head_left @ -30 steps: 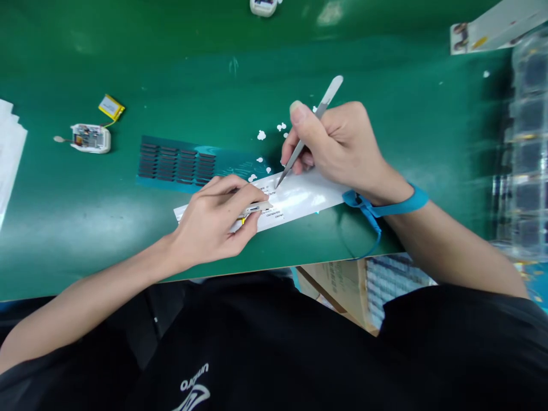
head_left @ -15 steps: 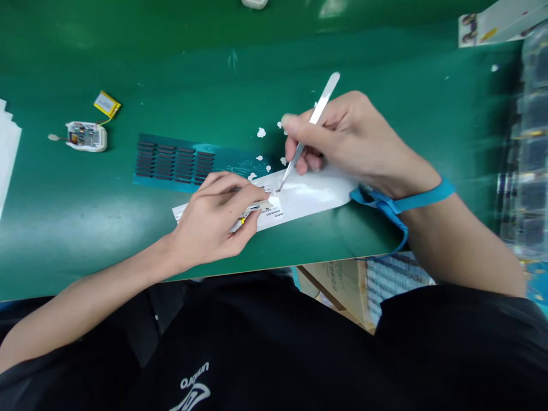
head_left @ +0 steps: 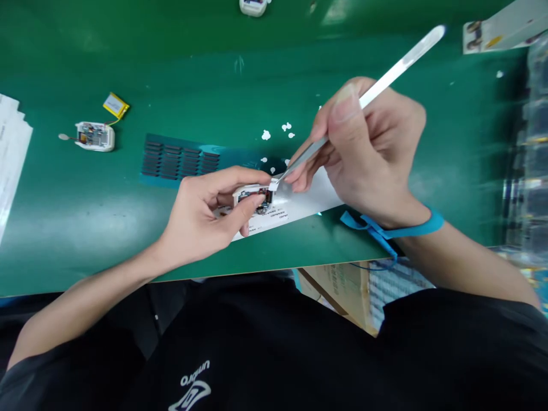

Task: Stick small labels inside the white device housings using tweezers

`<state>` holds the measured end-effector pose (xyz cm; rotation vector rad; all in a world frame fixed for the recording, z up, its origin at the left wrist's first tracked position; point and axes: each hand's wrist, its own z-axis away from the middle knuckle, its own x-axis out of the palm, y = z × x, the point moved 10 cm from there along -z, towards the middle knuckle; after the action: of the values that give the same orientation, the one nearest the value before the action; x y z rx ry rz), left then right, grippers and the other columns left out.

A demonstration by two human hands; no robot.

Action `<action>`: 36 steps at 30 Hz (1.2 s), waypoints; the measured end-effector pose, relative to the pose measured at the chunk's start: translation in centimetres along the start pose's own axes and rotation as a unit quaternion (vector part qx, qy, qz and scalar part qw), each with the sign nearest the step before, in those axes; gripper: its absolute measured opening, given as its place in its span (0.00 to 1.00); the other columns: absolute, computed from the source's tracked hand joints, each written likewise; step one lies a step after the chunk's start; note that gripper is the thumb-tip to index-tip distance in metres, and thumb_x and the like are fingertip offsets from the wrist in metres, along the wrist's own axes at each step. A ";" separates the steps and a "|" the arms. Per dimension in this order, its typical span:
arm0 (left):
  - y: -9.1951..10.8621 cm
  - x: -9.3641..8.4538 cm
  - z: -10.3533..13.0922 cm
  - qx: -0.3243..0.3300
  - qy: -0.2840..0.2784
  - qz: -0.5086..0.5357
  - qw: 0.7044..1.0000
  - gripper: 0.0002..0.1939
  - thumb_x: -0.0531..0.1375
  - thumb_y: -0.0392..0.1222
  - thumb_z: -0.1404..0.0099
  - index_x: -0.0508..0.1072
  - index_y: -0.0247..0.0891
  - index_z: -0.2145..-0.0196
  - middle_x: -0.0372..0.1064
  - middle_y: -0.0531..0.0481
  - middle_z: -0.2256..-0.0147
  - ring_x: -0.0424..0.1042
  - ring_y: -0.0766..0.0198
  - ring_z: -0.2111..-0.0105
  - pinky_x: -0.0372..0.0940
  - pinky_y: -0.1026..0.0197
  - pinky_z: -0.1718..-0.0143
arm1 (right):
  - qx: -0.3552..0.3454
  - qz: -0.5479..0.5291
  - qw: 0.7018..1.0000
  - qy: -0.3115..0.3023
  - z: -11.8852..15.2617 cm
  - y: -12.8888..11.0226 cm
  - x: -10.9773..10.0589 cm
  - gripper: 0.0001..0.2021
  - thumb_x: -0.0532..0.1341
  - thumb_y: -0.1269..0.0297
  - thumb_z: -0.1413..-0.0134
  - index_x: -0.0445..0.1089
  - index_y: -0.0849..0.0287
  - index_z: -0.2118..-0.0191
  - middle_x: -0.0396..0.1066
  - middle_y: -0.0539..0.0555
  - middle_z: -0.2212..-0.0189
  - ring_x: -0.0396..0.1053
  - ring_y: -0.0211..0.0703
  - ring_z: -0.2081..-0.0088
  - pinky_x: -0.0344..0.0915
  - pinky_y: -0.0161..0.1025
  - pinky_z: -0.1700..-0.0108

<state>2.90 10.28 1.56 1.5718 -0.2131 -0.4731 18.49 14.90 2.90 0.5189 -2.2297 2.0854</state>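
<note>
My left hand [head_left: 209, 211] is closed around a small white device housing [head_left: 240, 194], with circuit parts showing inside it. Metal tweezers [head_left: 402, 65] are pinched in my right hand [head_left: 368, 142]. Their tips touch a small white label [head_left: 273, 184] at the right end of the housing. Under both hands lies a white label sheet [head_left: 317, 197] with rows of dark print. A blue strap [head_left: 415, 227] circles my right wrist.
A teal sheet of black strips [head_left: 180, 160] lies left of centre. Further left are an opened device [head_left: 95, 136] and a yellow battery [head_left: 115, 105]. White paper bits [head_left: 266, 135] are scattered behind the label sheet. White papers [head_left: 11, 154] lie far left, a box [head_left: 496, 34] back right.
The tweezers have moved from the label sheet to the housing, a small white label now at their tips. My left hand has turned the housing so its inside shows.
</note>
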 end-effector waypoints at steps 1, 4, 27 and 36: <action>-0.2 0.3 0.0 -0.012 -0.018 0.028 0.999 0.10 0.67 0.37 0.26 0.82 0.42 0.49 0.83 0.52 0.63 0.78 0.67 0.78 0.76 0.63 0.77 | -0.005 0.003 1.000 -0.008 0.3 -0.2 0.5 0.16 0.71 0.52 0.31 0.73 0.56 0.67 0.80 0.48 0.78 0.79 0.38 0.79 0.71 0.30 0.81; -0.2 1.1 0.0 -0.028 -0.056 0.108 0.992 0.15 0.69 0.32 0.30 0.82 0.41 0.47 0.83 0.53 0.62 0.82 0.65 0.74 0.81 0.63 0.71 | 0.011 0.030 0.999 -0.028 0.8 -0.1 1.3 0.18 0.71 0.51 0.31 0.72 0.56 0.68 0.77 0.47 0.80 0.76 0.35 0.81 0.69 0.30 0.81; -0.4 2.2 0.7 -0.059 -0.084 0.075 0.992 0.18 0.67 0.39 0.26 0.80 0.43 0.41 0.83 0.48 0.57 0.82 0.62 0.71 0.84 0.56 0.67 | 0.048 0.076 0.995 -0.049 0.9 0.5 1.6 0.20 0.71 0.48 0.31 0.73 0.56 0.68 0.77 0.47 0.79 0.71 0.32 0.81 0.66 0.32 0.79; -0.1 2.2 0.5 -0.048 -0.078 0.068 0.993 0.17 0.66 0.35 0.28 0.81 0.42 0.44 0.81 0.51 0.63 0.82 0.61 0.69 0.83 0.58 0.68 | 0.046 0.086 0.994 -0.044 1.2 0.6 1.5 0.19 0.71 0.47 0.32 0.73 0.54 0.69 0.77 0.46 0.79 0.72 0.34 0.81 0.68 0.34 0.79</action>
<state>4.65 8.91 1.14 1.4170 -0.4088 -0.4928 17.12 13.48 2.56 0.4469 -2.3099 2.3009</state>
